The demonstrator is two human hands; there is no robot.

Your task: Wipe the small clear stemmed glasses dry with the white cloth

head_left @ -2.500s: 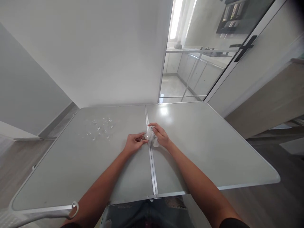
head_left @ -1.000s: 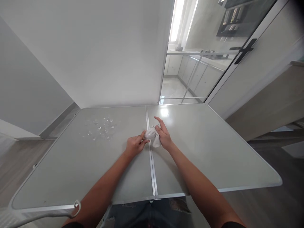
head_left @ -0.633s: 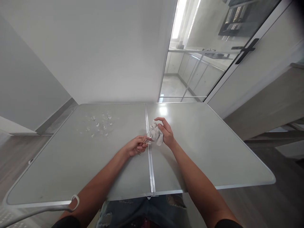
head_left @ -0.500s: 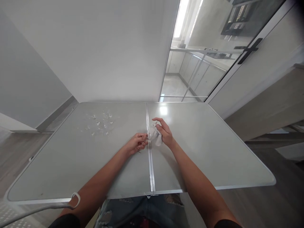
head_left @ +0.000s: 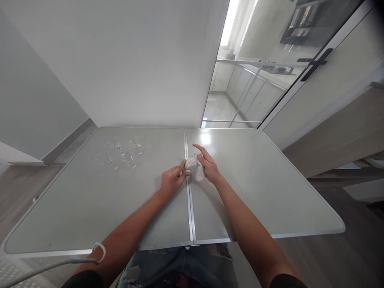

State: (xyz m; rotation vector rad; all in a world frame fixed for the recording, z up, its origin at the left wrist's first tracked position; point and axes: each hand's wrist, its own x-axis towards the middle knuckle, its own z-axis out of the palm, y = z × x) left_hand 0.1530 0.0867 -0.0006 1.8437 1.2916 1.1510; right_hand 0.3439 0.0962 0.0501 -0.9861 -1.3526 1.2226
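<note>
My left hand [head_left: 171,181] and my right hand [head_left: 208,166] meet over the middle seam of a grey folding table [head_left: 90,208]. Between them is a small clear glass piece [head_left: 191,163] with a white cloth [head_left: 200,173] bunched against it. My left fingers pinch the glass piece from the left. My right hand is closed on the cloth, pressing it onto the glass from the right. Both hands hover just above the tabletop.
Several small clear glass pieces [head_left: 124,155] lie scattered on the table's far left. A white wall stands behind the table, a glass door [head_left: 258,76] at the back right. A white plastic handle [head_left: 97,253] pokes in at the near left edge.
The hands came apart for a moment, the left holding the glass piece alone; now they are back together with the cloth over it. The view has tilted slightly.
</note>
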